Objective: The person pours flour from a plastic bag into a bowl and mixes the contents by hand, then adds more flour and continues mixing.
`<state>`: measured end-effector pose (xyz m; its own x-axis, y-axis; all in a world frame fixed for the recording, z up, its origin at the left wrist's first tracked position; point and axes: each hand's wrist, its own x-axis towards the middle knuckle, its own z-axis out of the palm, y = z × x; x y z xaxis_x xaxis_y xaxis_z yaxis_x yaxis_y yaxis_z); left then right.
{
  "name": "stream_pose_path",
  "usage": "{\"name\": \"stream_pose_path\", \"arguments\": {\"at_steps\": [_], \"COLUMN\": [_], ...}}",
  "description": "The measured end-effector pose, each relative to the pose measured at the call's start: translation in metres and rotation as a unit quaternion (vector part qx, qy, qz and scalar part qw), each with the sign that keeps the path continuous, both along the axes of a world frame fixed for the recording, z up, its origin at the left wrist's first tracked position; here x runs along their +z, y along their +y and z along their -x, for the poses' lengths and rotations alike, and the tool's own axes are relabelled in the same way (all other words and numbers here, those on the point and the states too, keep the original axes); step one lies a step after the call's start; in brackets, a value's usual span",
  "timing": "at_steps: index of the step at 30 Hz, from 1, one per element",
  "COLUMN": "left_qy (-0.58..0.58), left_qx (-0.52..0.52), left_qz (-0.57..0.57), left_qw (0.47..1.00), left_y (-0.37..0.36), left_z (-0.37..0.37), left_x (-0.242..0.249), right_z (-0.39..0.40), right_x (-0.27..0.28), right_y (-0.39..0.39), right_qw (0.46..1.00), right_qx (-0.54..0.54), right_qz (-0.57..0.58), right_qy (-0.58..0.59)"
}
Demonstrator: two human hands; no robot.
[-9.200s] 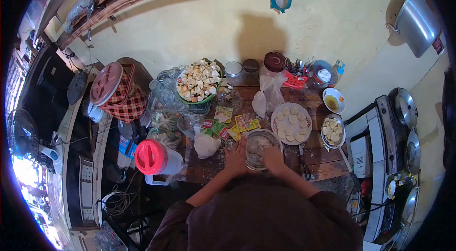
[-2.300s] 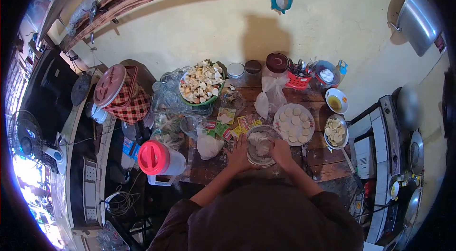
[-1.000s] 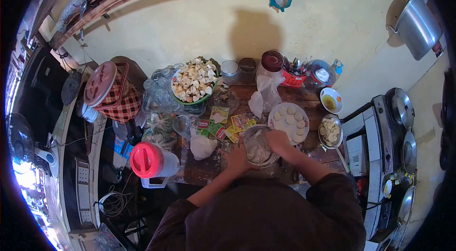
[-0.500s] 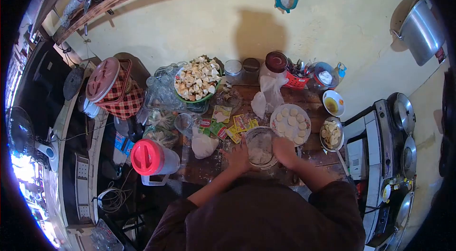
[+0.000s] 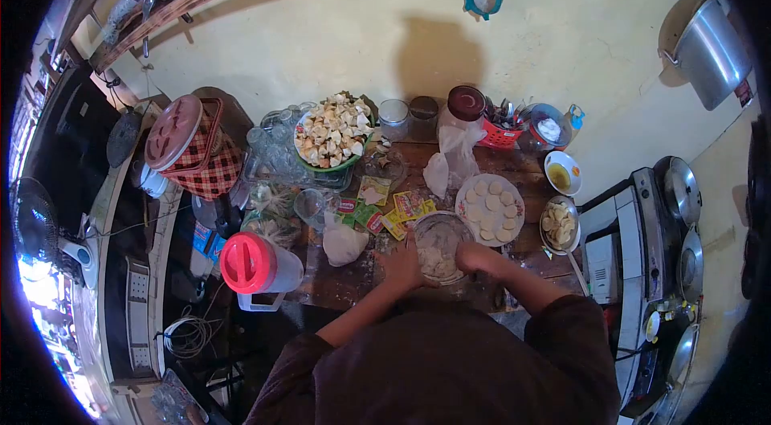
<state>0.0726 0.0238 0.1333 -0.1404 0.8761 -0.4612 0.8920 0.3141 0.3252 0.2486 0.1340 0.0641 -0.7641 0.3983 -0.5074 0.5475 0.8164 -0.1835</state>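
Observation:
A clear glass bowl (image 5: 428, 226) of pale dough (image 5: 436, 256) sits on the wooden table (image 5: 538, 244) just in front of me. My left hand (image 5: 403, 263) grips the bowl's left side. My right hand (image 5: 471, 257) reaches over the right rim and presses into the dough with curled fingers. Right of the bowl lies a white plate (image 5: 491, 209) with several flat round dough discs.
A metal dish (image 5: 560, 226) of sliced pieces and a small bowl of yellow liquid (image 5: 561, 173) stand at the right. A green basket of cut chunks (image 5: 333, 130), jars, sachets (image 5: 384, 211), a white bag (image 5: 344, 244), a red-lidded jug (image 5: 253, 263) crowd the left. A stove (image 5: 666, 240) flanks the right.
My right hand has moved from the bowl's right edge down into the dough. My left hand stays on the bowl's left side.

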Motion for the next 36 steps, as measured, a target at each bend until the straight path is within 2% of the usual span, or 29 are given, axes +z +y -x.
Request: {"name": "stream_pose_path", "arguments": {"at_steps": [1,2,4,5,7,8,9,10,11,13,14,16,17,18,19,20,22,23,25,26,28,31,35,36], "left_qy": [-0.002,-0.001,-0.007,-0.006,-0.010,-0.009,-0.006,-0.004,-0.003,-0.020,-0.019,-0.015,-0.016,-0.025,-0.034,-0.034,-0.029,-0.029,-0.018,-0.017,-0.018,-0.041,-0.019,-0.029], "left_qx": [-0.002,-0.002,-0.007,-0.006,-0.008,-0.008,-0.010,-0.011,-0.010,-0.020,-0.019,-0.029,-0.030,-0.029,-0.028,-0.031,-0.028,-0.029,-0.031,-0.029,-0.022,-0.011,-0.014,-0.013], "left_qz": [0.011,0.010,0.028,0.027,-0.001,-0.002,-0.008,-0.014,-0.014,-0.010,-0.010,0.012,0.014,0.019,0.022,0.022,0.005,0.005,-0.006,-0.004,0.009,0.009,0.004,0.013], "left_qw": [1.000,1.000,1.000,1.000,1.000,1.000,1.000,1.000,1.000,1.000,1.000,0.999,0.999,0.999,0.999,0.999,0.999,0.999,0.999,0.999,1.000,0.999,1.000,0.999], "left_y": [0.000,0.001,0.002,0.003,0.002,0.002,0.001,0.001,0.001,0.001,0.002,0.003,0.003,0.004,0.005,0.005,0.005,0.005,0.003,0.003,0.005,0.005,0.003,0.004], "left_z": [0.001,0.002,0.003,0.005,0.007,0.007,0.007,0.008,0.009,0.011,0.012,0.012,0.012,0.012,0.013,0.013,0.012,0.012,0.011,0.011,0.010,0.010,0.009,0.009], "left_x": [0.004,0.004,0.003,0.000,-0.005,-0.008,-0.008,-0.007,-0.007,-0.002,0.000,0.003,0.000,-0.004,-0.007,-0.010,-0.012,-0.012,-0.008,-0.010,-0.011,-0.005,-0.004,-0.001], "right_z": [0.003,0.005,0.017,0.020,0.022,0.013,-0.004,-0.006,-0.006,0.015,0.009,-0.010,-0.014,-0.016,-0.018,-0.018,-0.007,-0.001,0.011,0.013,0.012,0.011,-0.002,-0.013], "right_x": [-0.005,-0.011,-0.005,-0.001,0.008,-0.013,-0.048,-0.047,-0.047,0.021,0.019,0.017,0.013,0.014,0.015,0.015,0.025,0.033,0.058,0.062,0.062,0.049,0.028,0.020], "right_y": [0.004,0.003,-0.004,-0.007,-0.011,-0.009,-0.007,-0.009,-0.009,-0.023,-0.022,-0.022,-0.023,-0.024,-0.025,-0.028,-0.043,-0.051,-0.070,-0.078,-0.095,-0.104,-0.065,-0.046], "right_qw": [0.991,0.991,0.994,0.994,0.946,0.946,0.843,0.679,0.679,0.717,0.716,0.793,0.792,0.870,0.905,0.905,0.917,0.917,0.943,0.943,0.955,0.953,0.947,0.958], "right_qx": [0.116,0.116,-0.050,-0.049,-0.243,-0.243,-0.322,-0.376,-0.375,-0.549,-0.549,-0.464,-0.466,-0.380,-0.275,-0.277,-0.285,-0.286,-0.280,-0.279,-0.248,-0.259,-0.276,-0.231], "right_qz": [0.036,0.035,0.089,0.088,0.214,0.213,0.411,0.579,0.580,0.419,0.420,0.359,0.359,0.192,0.014,0.012,-0.065,-0.066,-0.065,-0.063,-0.076,-0.096,-0.113,-0.101], "right_qy": [-0.050,-0.049,-0.041,-0.040,0.001,0.003,0.130,0.248,0.248,0.095,0.095,0.165,0.164,0.250,0.323,0.323,0.271,0.270,0.170,0.169,0.146,0.124,0.116,0.135]}}
